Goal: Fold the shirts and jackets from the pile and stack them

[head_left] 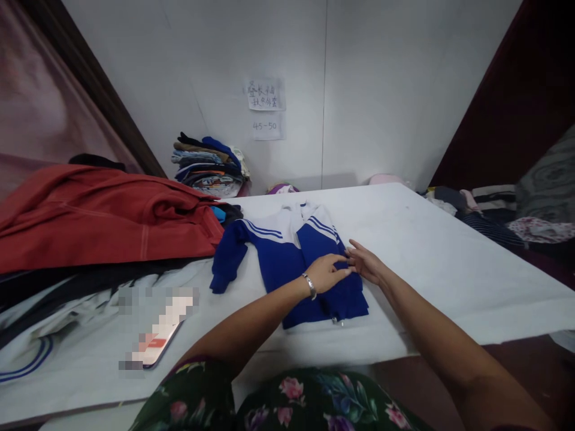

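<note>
A blue and white jacket (278, 257) with striped shoulders lies on the white-covered table (431, 263), collar toward the wall. Its left-hand sleeve (228, 257) sticks out to the side, while the right-hand side is folded inward over the front. My left hand (327, 272), a bracelet at its wrist, lies over the folded part with fingers stretched to the right. At the jacket's right edge is my right hand (366, 263), its fingers apart and close to the left fingertips. Neither hand visibly grips the cloth. Small metallic bits show at the hem.
Left of the jacket, a large red garment (108, 218) lies over other clothes. A phone-like object (164, 335), partly pixelated, rests at the front left. Folded clothes (211, 164) are stacked by the wall. More clothes (489, 203) lie beyond the table's right edge.
</note>
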Demonstrator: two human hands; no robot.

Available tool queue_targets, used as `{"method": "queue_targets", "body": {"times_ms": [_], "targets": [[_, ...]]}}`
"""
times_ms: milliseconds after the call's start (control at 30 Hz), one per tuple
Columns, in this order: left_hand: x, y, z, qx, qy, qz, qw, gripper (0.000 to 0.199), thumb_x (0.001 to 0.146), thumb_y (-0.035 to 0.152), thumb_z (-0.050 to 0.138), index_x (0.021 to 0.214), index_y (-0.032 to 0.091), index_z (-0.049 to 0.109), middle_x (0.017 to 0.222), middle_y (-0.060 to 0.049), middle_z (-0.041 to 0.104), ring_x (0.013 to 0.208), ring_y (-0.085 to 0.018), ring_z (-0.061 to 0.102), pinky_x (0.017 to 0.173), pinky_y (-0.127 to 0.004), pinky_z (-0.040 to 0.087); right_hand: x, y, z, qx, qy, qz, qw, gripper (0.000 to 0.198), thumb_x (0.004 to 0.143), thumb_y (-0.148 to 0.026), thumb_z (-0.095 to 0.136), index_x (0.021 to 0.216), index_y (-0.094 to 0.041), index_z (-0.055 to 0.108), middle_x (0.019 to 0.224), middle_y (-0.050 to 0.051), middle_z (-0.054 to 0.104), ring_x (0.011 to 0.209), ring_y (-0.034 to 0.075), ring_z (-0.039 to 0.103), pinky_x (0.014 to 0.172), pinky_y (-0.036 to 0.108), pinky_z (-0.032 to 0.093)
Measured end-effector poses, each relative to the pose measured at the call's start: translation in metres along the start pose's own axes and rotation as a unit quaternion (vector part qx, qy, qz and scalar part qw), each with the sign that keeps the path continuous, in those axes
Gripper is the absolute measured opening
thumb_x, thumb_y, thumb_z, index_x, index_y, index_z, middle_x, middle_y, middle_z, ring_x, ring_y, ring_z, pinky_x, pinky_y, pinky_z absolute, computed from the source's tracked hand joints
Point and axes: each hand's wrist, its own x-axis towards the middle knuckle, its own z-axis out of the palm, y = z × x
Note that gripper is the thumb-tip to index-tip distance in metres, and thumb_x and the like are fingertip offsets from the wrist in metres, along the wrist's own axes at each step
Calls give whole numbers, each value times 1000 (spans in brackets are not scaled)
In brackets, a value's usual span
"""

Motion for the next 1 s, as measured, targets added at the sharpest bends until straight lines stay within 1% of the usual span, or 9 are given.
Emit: {"method": "queue_targets", "body": {"times_ms": [100,267,367,467,533,600,700,833,1000], "targets": [[-2,-26,-2,59,90,-11,994,27,82,32,59,105,20,66,108,-9,64,87,-23,62,91,-36,45,-5,4,1,-48,-4,11,999,87,73,-23,70,145,-28,22,87,-1,61,68,13,61,55,25,52],[-6,-44,-3,17,131,-7,991,22,79,32,64,97,21,68,119,-10,60,119,-28,49,109,-40,31,7,10,9,-116,5,-37,993,81,62,-12,68,137,-25,40,75,-5,61,55,10,55,46,20,43],[-8,-44,2,91,80,-12,993,30,83,36,59,108,20,65,124,-9,59,120,-26,49,108,-42,34,16,10,10,-152,17,-61,986,79,61,-10,63,137,-23,42,72,-5,61,50,8,51,43,18,39],[-10,-44,3,191,-1,-12,982,34,86,39,56,112,20,64,128,-8,59,120,-25,50,103,-42,40,21,9,5,-238,23,-16,971,82,60,-6,58,139,-18,40,84,0,65,47,9,51,40,20,38],[-10,-43,1,208,-12,-11,978,34,86,41,54,111,20,66,130,-7,58,121,-25,50,103,-40,41,25,8,0,-312,29,-6,950,84,61,-6,56,141,-18,38,100,6,66,49,11,54,41,24,42],[-9,-42,-1,205,15,-13,979,36,88,43,51,113,21,65,129,-7,58,121,-23,51,104,-39,40,31,6,-5,-390,50,-31,919,80,63,-6,56,140,-20,41,115,8,63,56,13,59,47,27,48],[-7,-41,0,215,45,-4,976,44,89,47,48,124,22,59,137,-8,52,129,-24,43,109,-43,33,45,-3,-7,-507,72,-102,853,67,69,-10,58,134,-22,50,124,6,61,82,18,65,70,29,53],[-9,-50,17,245,-17,-5,969,60,88,58,43,135,21,48,149,-11,37,140,-29,25,113,-53,22,73,-13,5,-625,66,-175,758,52,83,-20,51,134,-14,49,134,10,55,120,22,53,99,33,43],[-15,-64,35,273,6,19,962,60,91,58,36,137,20,46,152,-10,32,143,-26,18,115,-51,17,117,-15,33,-663,45,-200,720,50,91,-27,44,139,-12,42,148,13,39,138,22,31,113,35,25]]}}
